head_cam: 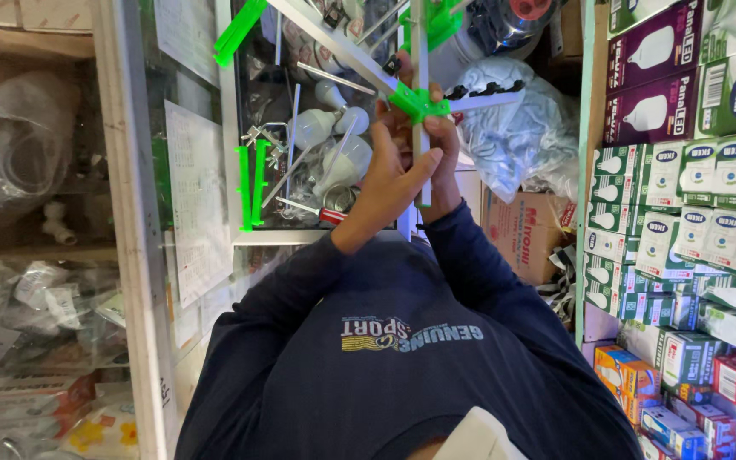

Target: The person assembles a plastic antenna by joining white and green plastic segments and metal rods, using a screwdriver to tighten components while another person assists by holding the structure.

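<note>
Green plastic joint (417, 102) on white rods (420, 51) is being gripped by both the left hand (385, 183) and right hand (440, 158), above the cluttered tray (240, 237); seating the rod appears underway, calling for steady alignment.

Both hands (406, 166) clasp white rod frame (420, 51) at green joint (417, 102).

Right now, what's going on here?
A person in a dark blue sweatshirt holds both hands together around a green plastic joint where white rods meet. The left hand and right hand grip one rod just below it. Behind lie light bulbs, loose green clips and a red-handled screwdriver.
</note>
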